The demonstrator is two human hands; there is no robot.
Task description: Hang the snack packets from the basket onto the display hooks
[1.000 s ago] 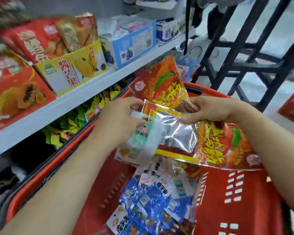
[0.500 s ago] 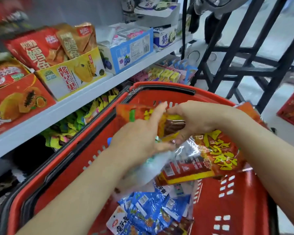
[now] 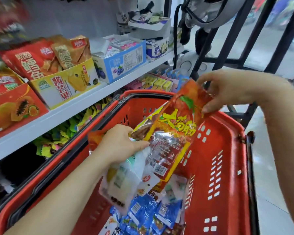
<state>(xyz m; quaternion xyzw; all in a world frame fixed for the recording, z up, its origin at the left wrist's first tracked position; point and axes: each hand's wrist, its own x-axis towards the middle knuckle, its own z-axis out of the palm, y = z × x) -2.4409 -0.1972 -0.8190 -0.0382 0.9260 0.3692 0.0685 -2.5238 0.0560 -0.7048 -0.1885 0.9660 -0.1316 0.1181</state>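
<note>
Pinched the top edge of the red snack packet (image 3: 175,126) with the right hand (image 3: 227,89) at right centre of the frame, thumb in front, fingers curled behind, wrist bent down, forearm entering from the right edge. Gripped a pale packet (image 3: 124,177) with the left hand (image 3: 120,146) at centre frame, fingers curled round its top, thumb laid against the red packet's clear panel, forearm rising from the lower left corner. Held both packets above the open basket (image 3: 224,167), the red one tilted with its top toward the upper right. Could not tell whether the orange packet edge behind the left hand was in that grip too.

Crossed the basket's near-left rim with the left forearm. Had the white shelf (image 3: 58,116) running just beside the basket's left rim, and black metal framing (image 3: 278,39) well beyond its far right corner. Found open room over the basket's right half, above the slotted wall.

Showed glossy, crinkled foil on the red packet, with yellow lettering and a clear window over brown strips. Showed hard red plastic with rows of small slots on the basket. Lay heaped in the lower centre, shiny blue packets (image 3: 148,216) on the basket floor. Stood on the shelf at upper left, a yellow cardboard box (image 3: 64,87) holding foil bags.
</note>
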